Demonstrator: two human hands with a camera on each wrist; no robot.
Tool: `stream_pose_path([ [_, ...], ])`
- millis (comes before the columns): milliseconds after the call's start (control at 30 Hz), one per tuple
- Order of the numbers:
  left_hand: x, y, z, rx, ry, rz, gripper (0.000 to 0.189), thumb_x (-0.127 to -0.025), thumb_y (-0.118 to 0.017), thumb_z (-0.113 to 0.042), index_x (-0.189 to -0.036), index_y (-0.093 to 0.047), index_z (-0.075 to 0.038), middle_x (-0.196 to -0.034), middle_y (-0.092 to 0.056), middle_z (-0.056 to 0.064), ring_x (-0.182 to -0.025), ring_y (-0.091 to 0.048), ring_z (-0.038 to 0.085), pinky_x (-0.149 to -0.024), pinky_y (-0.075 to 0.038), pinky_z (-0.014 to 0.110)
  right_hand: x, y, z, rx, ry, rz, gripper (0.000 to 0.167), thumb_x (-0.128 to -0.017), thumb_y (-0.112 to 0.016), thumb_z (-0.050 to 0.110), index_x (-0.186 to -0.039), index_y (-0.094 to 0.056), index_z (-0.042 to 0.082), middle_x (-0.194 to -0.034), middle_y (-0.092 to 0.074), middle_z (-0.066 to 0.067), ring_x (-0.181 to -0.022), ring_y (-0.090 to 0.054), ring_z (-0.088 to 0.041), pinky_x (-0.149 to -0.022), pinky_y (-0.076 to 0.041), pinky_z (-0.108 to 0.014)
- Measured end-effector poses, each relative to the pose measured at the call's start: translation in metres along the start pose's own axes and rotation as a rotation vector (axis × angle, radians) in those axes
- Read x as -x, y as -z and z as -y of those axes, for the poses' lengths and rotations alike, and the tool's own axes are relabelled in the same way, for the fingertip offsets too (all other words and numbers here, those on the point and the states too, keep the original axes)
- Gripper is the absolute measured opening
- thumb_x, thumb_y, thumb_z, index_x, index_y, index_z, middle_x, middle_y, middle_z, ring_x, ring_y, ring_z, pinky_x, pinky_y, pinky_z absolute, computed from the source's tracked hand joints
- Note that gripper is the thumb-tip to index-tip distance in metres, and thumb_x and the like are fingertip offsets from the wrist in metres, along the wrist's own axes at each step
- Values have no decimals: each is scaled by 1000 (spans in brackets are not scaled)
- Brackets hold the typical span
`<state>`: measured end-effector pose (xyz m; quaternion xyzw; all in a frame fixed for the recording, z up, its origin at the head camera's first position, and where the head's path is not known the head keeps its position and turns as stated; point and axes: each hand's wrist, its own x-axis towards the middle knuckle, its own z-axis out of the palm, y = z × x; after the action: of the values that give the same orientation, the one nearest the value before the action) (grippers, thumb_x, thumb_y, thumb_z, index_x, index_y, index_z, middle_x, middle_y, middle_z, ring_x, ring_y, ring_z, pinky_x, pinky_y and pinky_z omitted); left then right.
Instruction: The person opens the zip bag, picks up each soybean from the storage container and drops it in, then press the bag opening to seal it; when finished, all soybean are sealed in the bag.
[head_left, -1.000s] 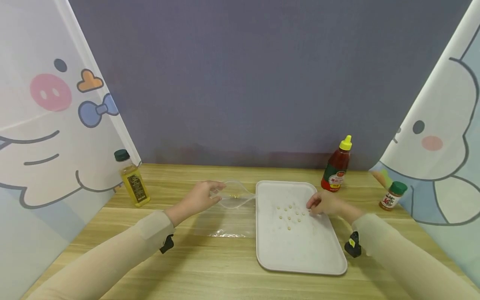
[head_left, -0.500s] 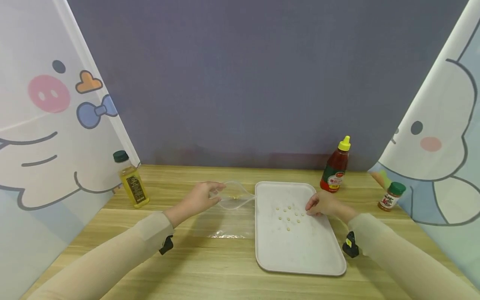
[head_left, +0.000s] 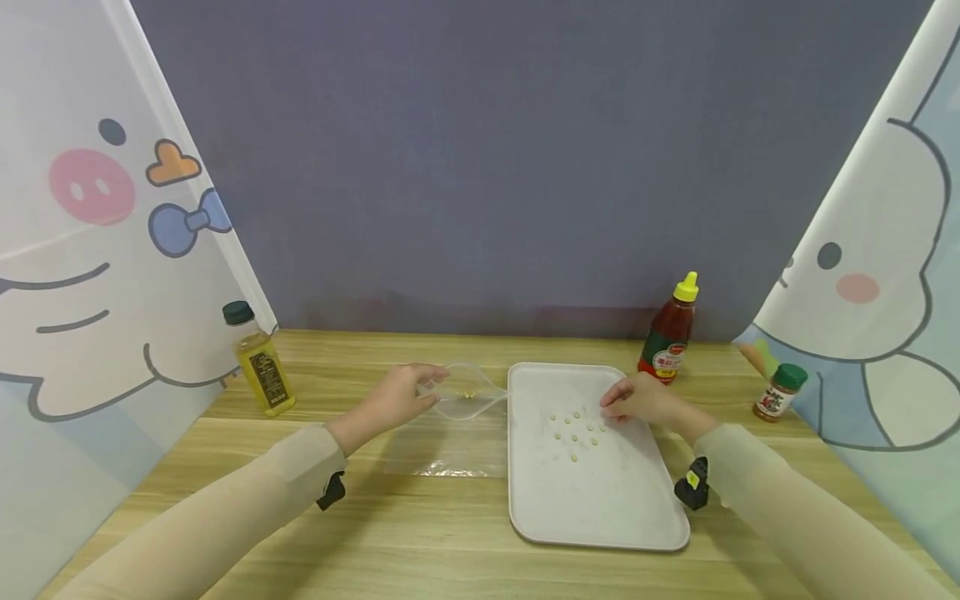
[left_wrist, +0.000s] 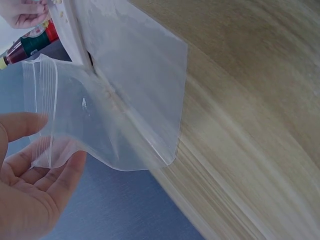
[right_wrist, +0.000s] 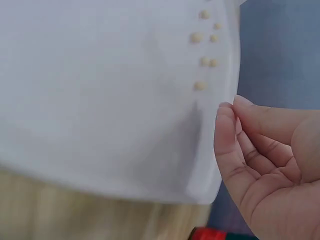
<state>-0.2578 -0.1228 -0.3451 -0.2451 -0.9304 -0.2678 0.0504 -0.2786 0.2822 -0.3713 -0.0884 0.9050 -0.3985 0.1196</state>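
1. The left hand (head_left: 393, 400), fingers slightly parted, grips the bag (left_wrist: 140, 75) by its gaping mouth; some beans lie inside, beyond those fingers.
2. The right hand (head_left: 647, 400) pinches thumb to forefinger over the tray (head_left: 600, 508); whether anything is held, I cannot tell.
3. Those fingers have just drawn off the loose beans (head_left: 574, 438), suggesting a pick-up attempt has ended.

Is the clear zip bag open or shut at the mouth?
Open. In the head view, the clear zip bag has its rims spread apart, with small yellow pieces visible inside; the left hand holds one end.
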Motion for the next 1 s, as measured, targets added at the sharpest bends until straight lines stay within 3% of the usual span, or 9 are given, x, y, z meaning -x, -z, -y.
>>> stream_pose_path([
  [233,1,0,4,13,1,-11,39,-88,-68,-6,-127,-62,-4,-119,-68,13,-103,-65,28,-86,-58,38,-5,-3,33,-48,38,-18,28,-90,-68,13,-110,-67,-7,-91,-72,-12,-77,-66,-17,-78,-59,-39],
  [367,1,-3,5,16,13,-12,40,-87,-68,-5,-127,-62,-4,-120,-68,13,-103,-65,28,-87,-58,39,-6,-7,53,-62,86,-15,25,-91,-67,12,-109,-67,-6,-92,-71,-14,-81,-66,-23,-81,-59,-41],
  [633,3,-5,3,-10,19,-23,41,-86,-69,-6,-126,-62,-5,-120,-68,11,-104,-65,27,-88,-57,39,-8,-26,90,-102,176,-15,19,-88,-71,13,-101,-71,-1,-88,-73,-12,-76,-67,-22,-71,-59,-28],
  [833,2,-5,1,-13,19,-27,42,-85,-70,-5,-127,-63,-6,-119,-68,11,-103,-65,27,-88,-57,40,-14,-41,119,-159,272,-5,18,-87,-70,8,-101,-71,-4,-87,-72,-14,-71,-64,-16,-68,-57,-26],
  [1000,1,-4,-2,-25,29,-21,43,-86,-71,-6,-128,-62,-8,-120,-68,10,-105,-64,27,-88,-57,40,-22,-57,136,-153,280,-23,16,-86,-71,5,-99,-72,-3,-86,-73,-14,-71,-65,-19,-65,-57,-26],
])
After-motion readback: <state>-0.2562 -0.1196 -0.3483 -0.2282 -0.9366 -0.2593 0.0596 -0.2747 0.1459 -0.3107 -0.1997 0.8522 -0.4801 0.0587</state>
